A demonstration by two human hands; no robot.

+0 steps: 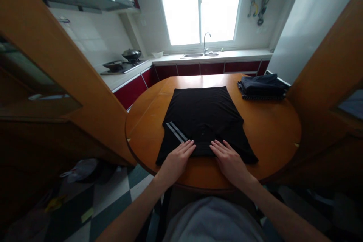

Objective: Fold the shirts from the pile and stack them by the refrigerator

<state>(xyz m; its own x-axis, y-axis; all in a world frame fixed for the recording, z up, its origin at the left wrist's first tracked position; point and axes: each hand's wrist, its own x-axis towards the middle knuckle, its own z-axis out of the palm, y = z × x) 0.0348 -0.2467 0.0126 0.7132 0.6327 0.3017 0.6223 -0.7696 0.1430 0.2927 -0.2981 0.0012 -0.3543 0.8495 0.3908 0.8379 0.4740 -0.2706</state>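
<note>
A black shirt [202, 109] with two pale diagonal stripes on its left side lies spread on the round wooden table [141, 121]. Its near edge faces me, and the sleeve parts flare out to both sides. My left hand [179, 155] rests flat on the near edge of the shirt, just below the stripes, fingers stretched forward. On the same edge, a little to the right, my right hand [228, 155] also lies flat with its fingers extended. Neither hand grips the cloth. A gap of black fabric shows between the fingertips.
A stack of folded dark clothes [262, 86] sits at the table's far right. Beyond are a counter with a sink [195, 55], a stove [124, 67] with pans, and a window. Wooden door frames [93, 83] stand on both sides. Bags lie on the checkered floor at left.
</note>
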